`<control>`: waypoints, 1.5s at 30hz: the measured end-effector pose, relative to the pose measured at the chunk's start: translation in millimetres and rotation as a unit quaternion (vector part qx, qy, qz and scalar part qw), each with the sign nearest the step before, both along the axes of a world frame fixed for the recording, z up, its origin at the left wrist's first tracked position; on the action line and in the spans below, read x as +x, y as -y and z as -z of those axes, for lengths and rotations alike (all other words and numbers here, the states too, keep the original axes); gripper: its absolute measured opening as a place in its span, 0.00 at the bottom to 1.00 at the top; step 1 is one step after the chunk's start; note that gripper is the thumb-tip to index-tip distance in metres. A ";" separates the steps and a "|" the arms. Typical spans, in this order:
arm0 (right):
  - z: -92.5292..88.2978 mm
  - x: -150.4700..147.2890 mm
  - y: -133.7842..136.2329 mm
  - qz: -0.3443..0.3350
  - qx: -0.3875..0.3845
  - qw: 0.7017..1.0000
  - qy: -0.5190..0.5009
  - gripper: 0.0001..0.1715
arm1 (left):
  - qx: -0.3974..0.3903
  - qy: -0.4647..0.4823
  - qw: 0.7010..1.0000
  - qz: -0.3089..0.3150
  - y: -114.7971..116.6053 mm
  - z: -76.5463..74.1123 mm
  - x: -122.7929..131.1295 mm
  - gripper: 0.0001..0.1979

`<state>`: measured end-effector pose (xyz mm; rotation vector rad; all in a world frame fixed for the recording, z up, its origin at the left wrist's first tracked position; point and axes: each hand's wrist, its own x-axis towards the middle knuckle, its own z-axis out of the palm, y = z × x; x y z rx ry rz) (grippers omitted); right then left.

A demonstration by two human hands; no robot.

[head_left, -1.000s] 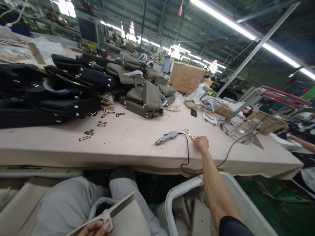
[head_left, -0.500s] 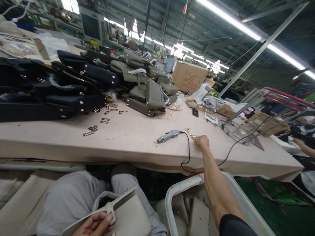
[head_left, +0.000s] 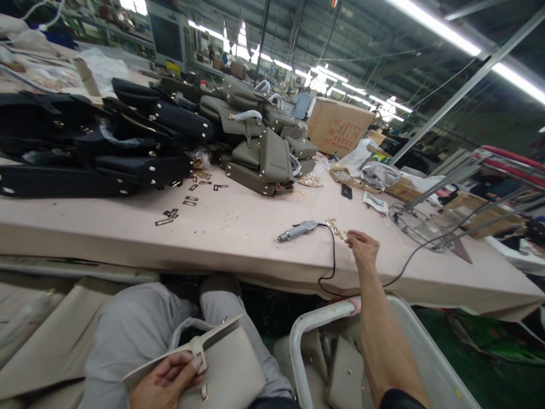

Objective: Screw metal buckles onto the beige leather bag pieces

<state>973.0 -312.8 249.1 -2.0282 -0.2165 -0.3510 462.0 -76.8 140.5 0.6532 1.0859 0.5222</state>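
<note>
Beige bag (head_left: pixel 235 370) pinched in left hand (head_left: pixel 168 376), gold fittings (head_left: pixel 334 228) are apparently picked by narrowed right hand (head_left: pixel 363 246), contents unclear; precision seems needed next.

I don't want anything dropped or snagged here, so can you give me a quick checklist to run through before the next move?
1. Left hand holding the pale bag: ok, fingers and thumb are on its strap.
2. Bag supported: ok, it appears to lie across the legs.
3. Right hand gripping a gold piece: cannot tell; its fingertips are beside the small gold pieces, but the grip is too small to make out.
4. Screwdriver lying flat on the table: ok, no hand touches it.
5. Cord clear of the right forearm: not ok, it passes behind the forearm near the table edge.
</note>
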 end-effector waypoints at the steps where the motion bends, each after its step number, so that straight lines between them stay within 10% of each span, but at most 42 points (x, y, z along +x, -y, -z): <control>1: -2.9 -15.3 -5.6 -0.035 0.039 0.999 0.009 0.26 | 0.006 0.000 1.000 -0.003 0.6 1.2 0.0 0.25; 10: 13.7 -201.0 -80.0 -0.326 0.114 0.938 -0.028 0.10 | 0.092 0.029 0.995 0.010 9.3 -0.3 1.1 0.20; 14: 45.5 -260.6 -107.9 -0.386 0.163 0.893 -0.162 0.23 | 0.092 0.021 0.996 -0.005 14.6 -5.6 0.8 0.21; 20: 64.7 -327.6 -141.4 -0.504 0.102 0.808 -0.289 0.13 | 0.103 0.019 0.994 -0.018 19.1 -4.9 -2.0 0.23; 30: 75.6 -348.0 -169.4 -0.602 -0.043 0.729 -0.322 0.15 | 0.104 0.045 0.994 -0.009 17.5 -6.4 -9.2 0.18; 45: 81.9 -351.5 -171.5 -0.598 -0.154 0.746 -0.249 0.17 | 0.101 0.045 0.994 0.013 17.0 -1.3 -11.1 0.21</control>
